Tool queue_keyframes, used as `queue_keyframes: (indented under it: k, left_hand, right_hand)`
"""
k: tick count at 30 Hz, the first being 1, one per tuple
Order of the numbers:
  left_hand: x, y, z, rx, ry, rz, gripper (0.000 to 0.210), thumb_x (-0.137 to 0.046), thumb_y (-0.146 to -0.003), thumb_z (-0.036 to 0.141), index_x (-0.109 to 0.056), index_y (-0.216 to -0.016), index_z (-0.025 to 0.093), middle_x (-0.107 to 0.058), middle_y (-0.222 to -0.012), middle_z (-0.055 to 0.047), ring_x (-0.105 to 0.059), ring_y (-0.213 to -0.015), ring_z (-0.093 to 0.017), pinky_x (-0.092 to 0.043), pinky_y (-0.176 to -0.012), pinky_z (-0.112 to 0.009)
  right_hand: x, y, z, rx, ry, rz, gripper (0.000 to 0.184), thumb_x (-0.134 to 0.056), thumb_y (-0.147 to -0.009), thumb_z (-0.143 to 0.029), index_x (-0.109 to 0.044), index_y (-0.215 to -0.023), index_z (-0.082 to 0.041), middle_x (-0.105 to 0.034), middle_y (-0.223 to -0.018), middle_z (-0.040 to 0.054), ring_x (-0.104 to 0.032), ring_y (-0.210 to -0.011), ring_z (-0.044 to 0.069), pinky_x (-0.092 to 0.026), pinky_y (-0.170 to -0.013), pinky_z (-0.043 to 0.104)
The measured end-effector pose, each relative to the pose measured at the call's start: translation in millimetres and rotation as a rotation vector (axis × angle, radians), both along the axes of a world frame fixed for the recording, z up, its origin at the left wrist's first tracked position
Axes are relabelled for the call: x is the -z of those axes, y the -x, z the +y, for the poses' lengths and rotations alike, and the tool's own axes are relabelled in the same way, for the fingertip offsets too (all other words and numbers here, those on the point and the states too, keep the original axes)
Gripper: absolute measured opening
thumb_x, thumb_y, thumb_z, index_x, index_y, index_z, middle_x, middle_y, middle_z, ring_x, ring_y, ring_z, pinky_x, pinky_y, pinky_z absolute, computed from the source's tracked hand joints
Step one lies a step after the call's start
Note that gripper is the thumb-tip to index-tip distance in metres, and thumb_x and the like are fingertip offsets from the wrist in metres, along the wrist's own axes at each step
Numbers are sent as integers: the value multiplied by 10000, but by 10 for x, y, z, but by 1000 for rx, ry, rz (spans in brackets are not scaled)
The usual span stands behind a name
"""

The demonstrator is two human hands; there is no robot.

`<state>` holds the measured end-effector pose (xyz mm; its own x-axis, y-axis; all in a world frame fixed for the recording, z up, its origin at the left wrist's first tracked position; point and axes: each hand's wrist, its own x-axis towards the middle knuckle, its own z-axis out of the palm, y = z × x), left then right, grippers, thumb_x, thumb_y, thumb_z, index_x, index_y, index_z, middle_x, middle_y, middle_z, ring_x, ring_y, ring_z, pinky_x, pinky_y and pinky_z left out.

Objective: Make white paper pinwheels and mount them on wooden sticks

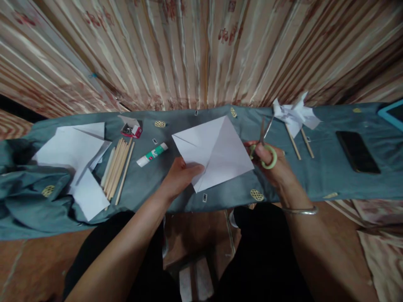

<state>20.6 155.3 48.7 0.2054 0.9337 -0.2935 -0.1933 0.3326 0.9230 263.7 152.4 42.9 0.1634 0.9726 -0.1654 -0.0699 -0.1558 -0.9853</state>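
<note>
Paper square (220,147) is mid-table, skewed, one corner just short of the far edge, opposite corner near the near edge. Diagonal fold line joins those two. Short dark line runs in from its left corner; can't tell cut or crease.

Left hand (180,175) pinches the paper by the lower-left side, thumb on top, fingertips hidden underneath. Forearm crosses the near edge.

Right hand (274,164) is just off the paper's right corner, fingers curled through the handles of the scissors (262,135). Blades spread a little, tips toward the far edge. Can't tell if the fingers touch the paper.

Table (226,198): long, narrow, cloth-covered. Curtain (195,50) rises right behind the far edge, so little depth that way. Legs sit under the near edge.

Left of paper: glue stick (152,154) just beside it, then wooden sticks (118,167) angled toward the near edge, small open box (134,132) closer to the far edge. White sheets (72,147) at the left end, lowest corner near the near edge.

Right: two paper pinwheels (296,115) at the far edge, sticks pointing inward. Cloth shows from there to the phone (358,152). Blue-rimmed device (393,115) at the far right corner, cut off by the frame.
</note>
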Motion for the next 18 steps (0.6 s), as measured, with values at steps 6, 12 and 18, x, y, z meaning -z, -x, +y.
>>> queue_keyframes:
  k: [6,12,18]
  left_hand:
    - [16,-5,-42,103,85,100,87,-744,-565,166,-709,-644,159,-678,-611,-8,-586,-535,-155,-437,-531,-259]
    - [-85,-12,-19,36,129,-225,387,-815,-604,467,-740,-803,143,-742,-763,-67,-665,-663,-199,-506,-610,-291]
    - [-146,-106,-74,-37,71,-453,419,-808,-657,501,-719,-924,190,-737,-1071,-70,-646,-1084,-274,-516,-927,-400]
  right_hand:
    - [-1,90,-14,-105,83,44,340,-887,-546,-377,-719,-797,-220,-659,-697,-44,-559,-603,106,-437,-563,243]
    - [40,197,-14,-2,75,202,296,-880,-533,-274,-713,-768,-208,-672,-681,-52,-549,-561,92,-430,-538,225]
    - [61,449,36,195,-32,346,256,-861,-556,-240,-692,-746,-201,-682,-717,-45,-567,-611,111,-471,-605,255]
